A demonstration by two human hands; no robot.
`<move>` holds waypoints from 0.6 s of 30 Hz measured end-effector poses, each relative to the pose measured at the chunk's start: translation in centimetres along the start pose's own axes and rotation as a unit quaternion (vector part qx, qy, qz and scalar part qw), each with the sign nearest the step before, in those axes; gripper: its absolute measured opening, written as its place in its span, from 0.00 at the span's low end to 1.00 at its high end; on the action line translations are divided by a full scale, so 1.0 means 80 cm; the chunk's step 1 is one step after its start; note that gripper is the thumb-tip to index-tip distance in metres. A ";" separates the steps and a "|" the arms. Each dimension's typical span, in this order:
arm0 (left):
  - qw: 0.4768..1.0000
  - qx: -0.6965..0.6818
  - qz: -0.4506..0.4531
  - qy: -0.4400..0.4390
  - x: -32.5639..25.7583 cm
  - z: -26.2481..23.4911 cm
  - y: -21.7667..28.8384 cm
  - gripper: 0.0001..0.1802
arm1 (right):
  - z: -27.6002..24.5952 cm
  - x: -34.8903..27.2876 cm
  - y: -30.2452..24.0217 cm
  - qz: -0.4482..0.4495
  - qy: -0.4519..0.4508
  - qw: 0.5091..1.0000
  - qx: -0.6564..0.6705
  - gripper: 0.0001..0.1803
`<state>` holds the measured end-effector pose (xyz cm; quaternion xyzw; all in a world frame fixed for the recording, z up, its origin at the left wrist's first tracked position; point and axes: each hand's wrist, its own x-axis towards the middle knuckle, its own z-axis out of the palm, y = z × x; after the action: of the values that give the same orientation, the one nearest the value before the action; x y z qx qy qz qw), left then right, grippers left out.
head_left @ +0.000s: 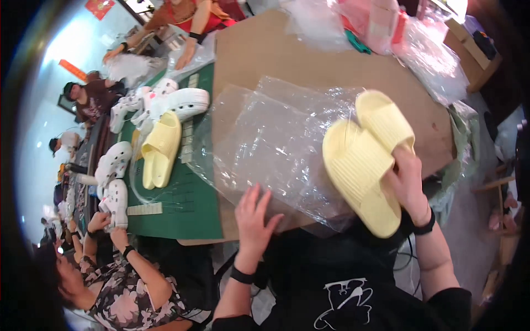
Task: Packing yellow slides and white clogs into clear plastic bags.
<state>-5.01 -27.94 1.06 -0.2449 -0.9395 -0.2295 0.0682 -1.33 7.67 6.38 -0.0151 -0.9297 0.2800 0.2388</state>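
Note:
My right hand (407,185) grips a pair of pale yellow slide sandals (361,165) near the table's right side, its fingers closed about their straps. The two slides lie close together, toes and heels slanting across the view. Fingers spread, my left hand (256,220) rests at the near edge of a clear plastic bag (276,138), which lies flat and wrinkled on the brown board. The bag's right part reaches beneath the slides. Another pair of pale yellow slides (162,149) sits on the green mat, left of the bag.
White clogs (185,102) with holes cluster on the green mat (187,215). At the lower left, a co-worker's hands (118,237) handle a white clog (116,201). Another person in red reaches in from the far side. Plastic bags (428,58) pile up at the far right of the brown table (248,52).

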 end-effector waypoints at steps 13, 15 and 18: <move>0.986 -0.024 -0.072 0.151 -0.017 0.047 0.016 0.19 | 0.050 -0.037 -0.051 -0.189 -0.220 0.956 0.038 0.10; 0.986 -0.034 -0.073 0.149 -0.018 0.049 0.020 0.19 | 0.046 -0.038 -0.063 -0.238 -0.236 0.941 0.054 0.11; 0.986 -0.071 -0.071 0.136 -0.011 0.043 0.031 0.18 | 0.055 -0.040 -0.059 -0.266 -0.286 0.919 0.055 0.11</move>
<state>-3.07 -24.79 -1.25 -0.1481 -0.9179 -0.3309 0.1615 0.05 0.90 4.31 0.3269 -0.9113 0.2488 0.0291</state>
